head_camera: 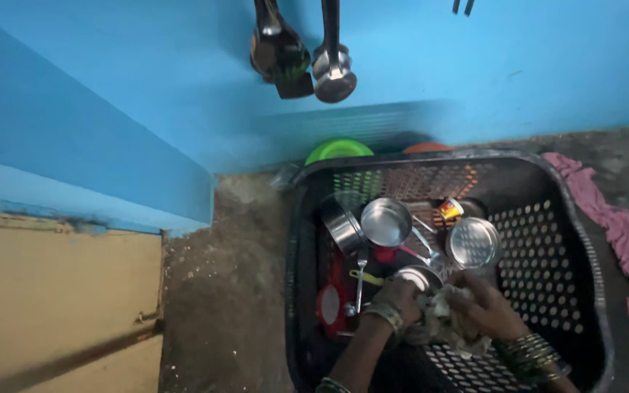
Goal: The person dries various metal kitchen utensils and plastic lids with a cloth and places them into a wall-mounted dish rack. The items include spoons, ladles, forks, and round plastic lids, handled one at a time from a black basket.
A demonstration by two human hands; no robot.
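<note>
A view from above onto a black perforated plastic basket (547, 240) standing on a rough grey floor (234, 291) against a bright blue wall (147, 87).

Both hands meet near the basket's front edge, toward its middle. The left hand (400, 297), with bangles at the wrist, and the right hand (491, 306), also with a stack of bangles, are closed together around a crumpled pale cloth (445, 320), fingers curled into it from either side. The cloth is a bunched wad with no clear long axis; it seems to press against a small steel bowl (418, 276) just behind the hands.

Further back in the basket lie a round steel cup (386, 220), open mouth up, a steel container tipped on its side (342, 225) at its left, and a round steel lid or dish (473, 244) to the right. A steel fork (361, 273) lies with its long axis running front to back. A red item (329, 304) sits by the basket's left wall. Near the back edge is a small package (449, 209), yellow, red and white, too blurred to tell more.

Behind the basket stand a green plate (338, 149) and an orange one (426, 147). A pink cloth (620, 233) lies on the floor at the basket's right. Dark ladles (307, 62) hang on the wall above. A yellow panel (52, 291) fills the lower left.
</note>
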